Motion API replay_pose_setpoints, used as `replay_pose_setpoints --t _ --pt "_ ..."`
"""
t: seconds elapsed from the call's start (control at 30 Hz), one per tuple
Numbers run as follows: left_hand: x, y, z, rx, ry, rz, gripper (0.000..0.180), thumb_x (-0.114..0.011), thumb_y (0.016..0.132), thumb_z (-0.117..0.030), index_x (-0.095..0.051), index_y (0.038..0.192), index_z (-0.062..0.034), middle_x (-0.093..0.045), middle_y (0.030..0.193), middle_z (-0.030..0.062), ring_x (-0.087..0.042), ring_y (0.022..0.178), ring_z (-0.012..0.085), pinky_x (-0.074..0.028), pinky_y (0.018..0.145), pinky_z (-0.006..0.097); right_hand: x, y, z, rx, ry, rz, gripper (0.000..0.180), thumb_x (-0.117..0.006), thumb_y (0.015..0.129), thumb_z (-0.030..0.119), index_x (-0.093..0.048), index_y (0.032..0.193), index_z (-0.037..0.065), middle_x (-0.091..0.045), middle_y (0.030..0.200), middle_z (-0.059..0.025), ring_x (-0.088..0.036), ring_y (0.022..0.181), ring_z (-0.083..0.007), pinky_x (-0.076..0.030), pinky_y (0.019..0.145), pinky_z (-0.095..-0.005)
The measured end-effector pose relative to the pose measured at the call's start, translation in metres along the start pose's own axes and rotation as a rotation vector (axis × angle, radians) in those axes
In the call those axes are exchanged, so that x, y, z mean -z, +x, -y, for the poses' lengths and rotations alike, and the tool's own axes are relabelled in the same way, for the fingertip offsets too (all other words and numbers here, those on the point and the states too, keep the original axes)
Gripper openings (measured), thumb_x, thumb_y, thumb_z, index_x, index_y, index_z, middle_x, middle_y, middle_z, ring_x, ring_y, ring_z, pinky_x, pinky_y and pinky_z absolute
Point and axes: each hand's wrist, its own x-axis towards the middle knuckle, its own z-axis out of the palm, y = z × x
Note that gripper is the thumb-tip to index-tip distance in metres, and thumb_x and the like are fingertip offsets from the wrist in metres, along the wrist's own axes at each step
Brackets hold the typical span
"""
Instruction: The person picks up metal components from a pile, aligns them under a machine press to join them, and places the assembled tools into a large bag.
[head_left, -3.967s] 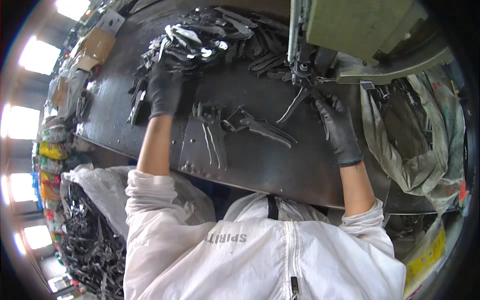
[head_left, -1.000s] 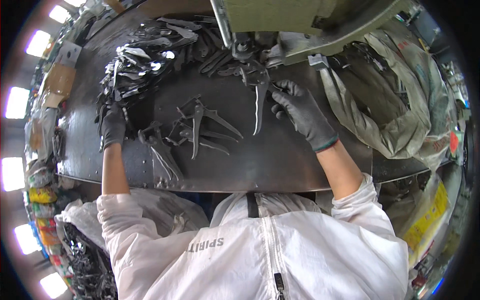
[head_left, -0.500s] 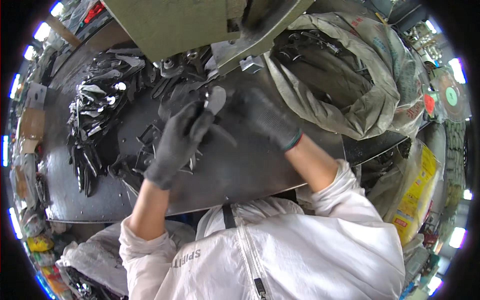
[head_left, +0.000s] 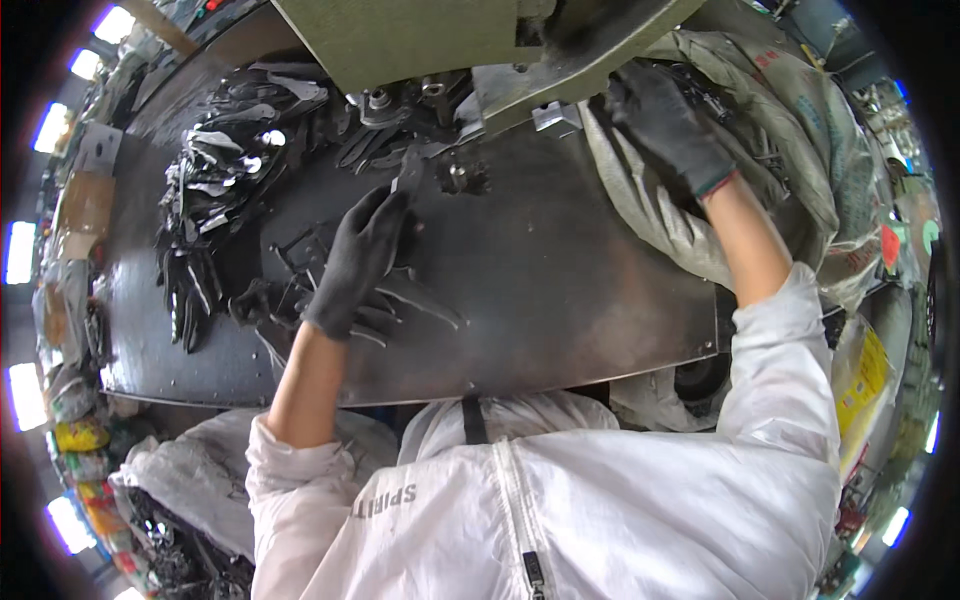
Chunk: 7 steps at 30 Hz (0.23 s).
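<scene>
At twelve o'clock on the dark steel worktable point(head_left: 560, 300), under the olive-green press machine point(head_left: 420, 40), the left hand in a black glove point(head_left: 355, 265) pinches a flat dark metal blank point(head_left: 408, 175), fingers closed on it. Half a second ago both hands met at the centre; now the right hand in a black glove point(head_left: 665, 125) has swung to two o'clock, over the grey woven sack point(head_left: 800, 150). Whether it holds anything, I cannot tell. The pile of dark metal pieces point(head_left: 225, 170) lies at ten o'clock.
</scene>
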Motion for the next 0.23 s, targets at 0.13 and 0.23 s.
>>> replay_pose_setpoints --t 0.13,0.23 --pt "-0.004 0.006 0.003 -0.088 -0.058 0.089 0.039 -0.056 0.107 -0.038 -0.062 0.119 -0.0017 -0.066 0.091 0.0030 -0.061 0.074 0.0105 -0.050 0.067 0.027 -0.068 -0.009 0.106 -0.292 0.215 0.074 0.043 -0.067 0.090 0.001 -0.062 0.133 0.003 -0.073 0.104 -0.0208 -0.071 0.095 -0.0390 -0.057 0.085 -0.0464" --pt "-0.008 0.011 0.006 -0.124 -0.049 0.131 0.040 -0.055 0.107 -0.038 -0.062 0.122 -0.0015 -0.066 0.090 0.0037 -0.063 0.076 0.0116 -0.051 0.069 0.025 -0.086 -0.018 0.133 -0.598 1.236 -0.007 0.044 -0.076 0.091 0.022 -0.066 0.133 0.011 -0.075 0.115 -0.0146 -0.073 0.095 -0.0364 -0.060 0.091 -0.0475"
